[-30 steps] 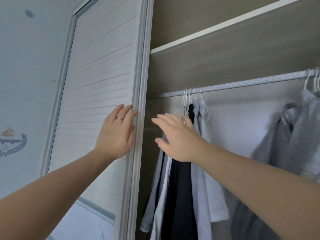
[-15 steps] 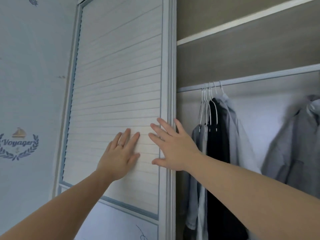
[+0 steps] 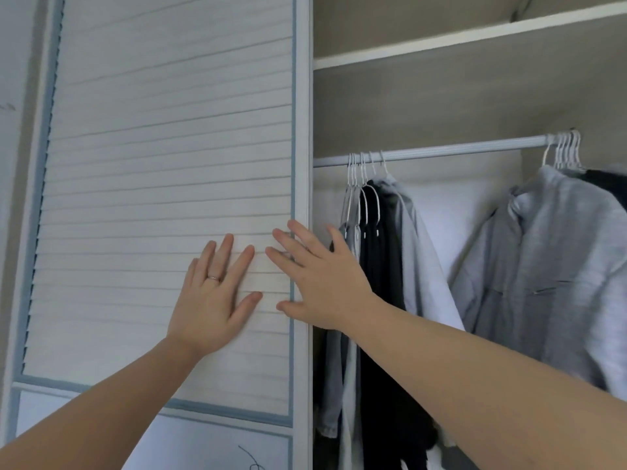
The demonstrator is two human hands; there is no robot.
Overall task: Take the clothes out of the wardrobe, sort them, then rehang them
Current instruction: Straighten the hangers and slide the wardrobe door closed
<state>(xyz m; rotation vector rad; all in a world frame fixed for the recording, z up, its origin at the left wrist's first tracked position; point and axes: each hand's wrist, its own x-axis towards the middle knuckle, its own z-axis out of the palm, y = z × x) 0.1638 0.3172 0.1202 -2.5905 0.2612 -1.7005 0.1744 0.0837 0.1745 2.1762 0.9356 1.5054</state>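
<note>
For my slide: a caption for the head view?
Left hand and right hand press the wardrobe door beside hanging clothes.

The left hand [image 3: 212, 300] and right hand [image 3: 319, 283] lie flat on the slatted door [image 3: 152, 164], apparently pressing it.

The sliding door [image 3: 163, 184] is white, ribbed with fine horizontal slats and framed by a pale blue trim [image 3: 293, 130]. The wardrobe's inner panel [image 3: 441, 106] is beige with a faint woodgrain, and the shelf edge [image 3: 468, 40] is white. On the silver-grey rail [image 3: 458, 149], white wire hangers [image 3: 359, 178] carry a black garment [image 3: 380, 266] and a plain light grey shirt [image 3: 417, 252], with a heathered grey jacket [image 3: 556, 266] to the right.
</note>
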